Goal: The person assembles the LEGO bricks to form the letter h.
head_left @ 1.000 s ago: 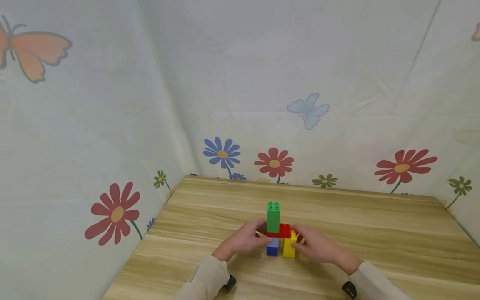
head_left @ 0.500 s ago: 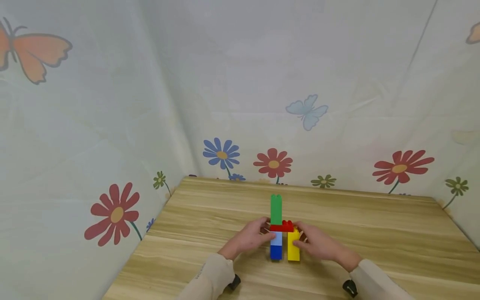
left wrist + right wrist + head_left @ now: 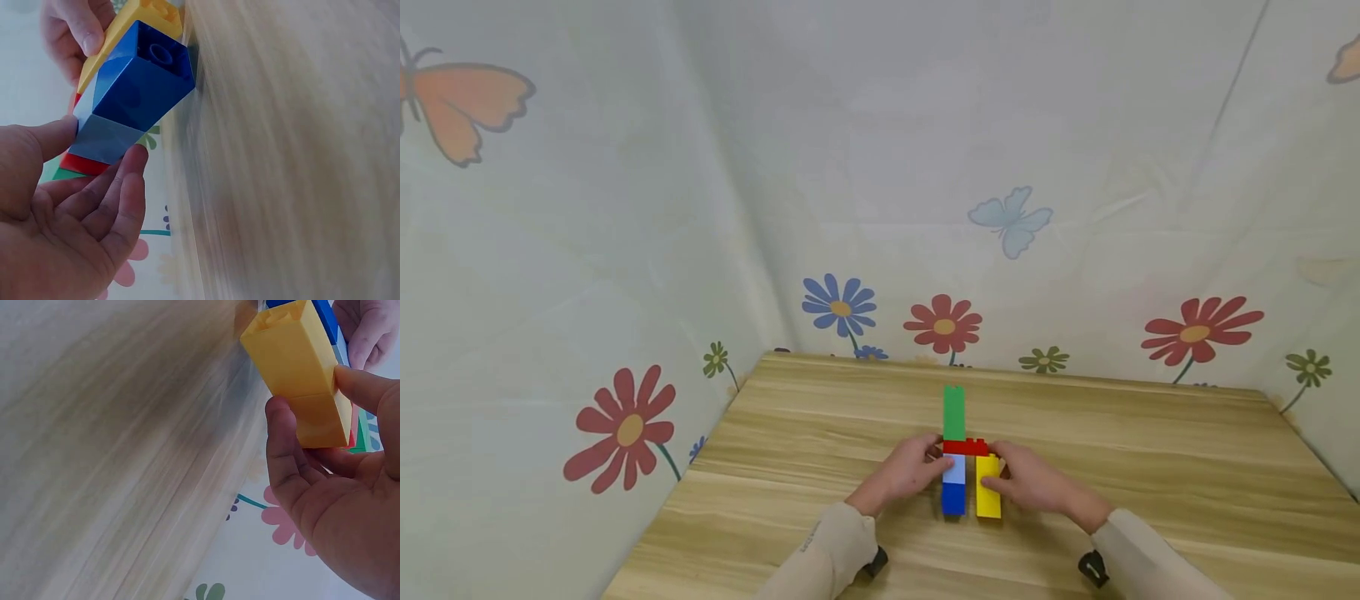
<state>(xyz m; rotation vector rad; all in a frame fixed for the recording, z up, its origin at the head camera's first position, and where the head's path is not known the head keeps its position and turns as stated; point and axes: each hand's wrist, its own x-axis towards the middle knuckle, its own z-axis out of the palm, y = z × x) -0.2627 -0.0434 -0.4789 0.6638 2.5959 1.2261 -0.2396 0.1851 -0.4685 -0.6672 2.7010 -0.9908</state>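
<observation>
A joined structure of toy building bricks is held up between both hands, its hollow underside showing in the wrist views. On its left leg a light blue brick [image 3: 954, 472] sits above a dark blue brick [image 3: 953, 500]. Two stacked yellow bricks [image 3: 312, 419] form the other leg. Across both lies a flat red brick [image 3: 957, 447], and a tall green brick [image 3: 954, 412] stands at its left end. My left hand [image 3: 910, 471] pinches the light blue brick between thumb and fingers. My right hand [image 3: 1037, 483] grips the yellow bricks from the right.
The wood-grain table [image 3: 820, 408] lies beneath the structure. A pale cloth [image 3: 880, 150] printed with flowers and butterflies hangs behind the table and along its left side. Dark wrist straps show below both sleeves.
Both hands have lifted and tilted the brick structure, its top leaning away. The green brick's studs faced me earlier; now its front face shows more. Both hands keep their hold.
</observation>
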